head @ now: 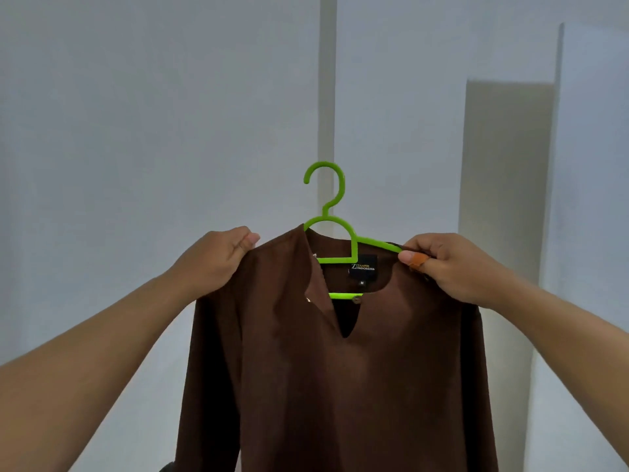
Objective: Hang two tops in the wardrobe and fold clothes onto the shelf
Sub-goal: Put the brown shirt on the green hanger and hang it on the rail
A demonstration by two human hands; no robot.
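Note:
A brown long-sleeved top [340, 379] with a V-slit neck and a dark label hangs in front of me on a bright green plastic hanger [335, 229]. The hanger's hook points up and is free of any rail. My left hand [218, 258] grips the top's left shoulder. My right hand [452, 267] pinches the right shoulder together with the hanger's right arm; an orange strip shows on its thumb. The hanger's left arm is hidden under the fabric.
Pale grey-white panels [136, 131] fill the view behind the top, with a vertical seam [326, 97] in the middle. At the right, a panel edge [558, 131] stands out beside a shaded recess [503, 165]. No rail or shelf is visible.

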